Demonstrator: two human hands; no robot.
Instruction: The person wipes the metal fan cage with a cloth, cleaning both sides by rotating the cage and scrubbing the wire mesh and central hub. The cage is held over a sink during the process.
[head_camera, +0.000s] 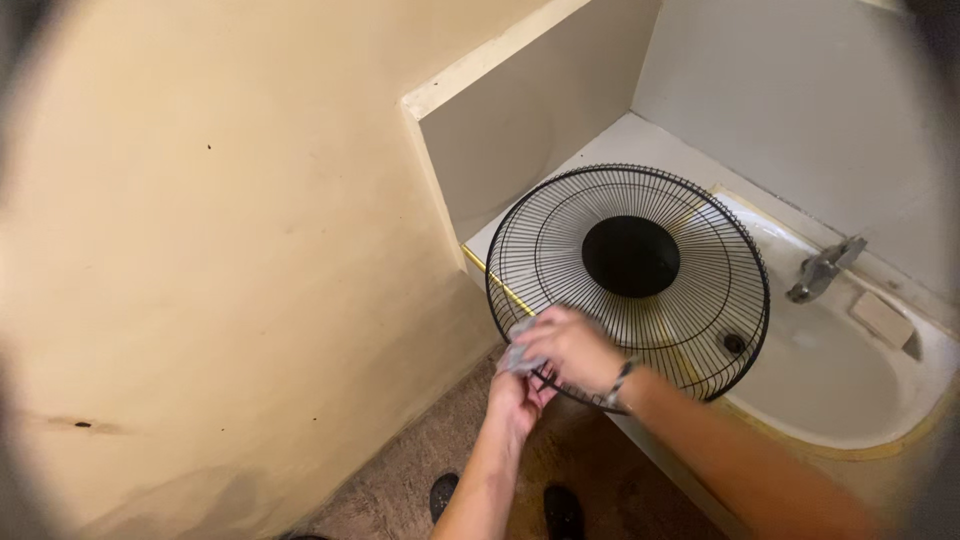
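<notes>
Black wire fan grille (628, 280), propped over the near end of the white sink (850, 400). My right hand (572, 348) pinches a grey cloth (520, 352) against its lower-left rim; my left hand (515, 400) grips beneath. Wiping under way, I judge; next, turn the rim along.

Probably home bathroom: washbasin (850, 400), tap (822, 268), soap (881, 319).

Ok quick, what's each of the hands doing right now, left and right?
Left hand: under the fan grille rim, grip hidden, cannot be told.
Right hand: closed on a grey cloth pressed to the grille's rim.
</notes>
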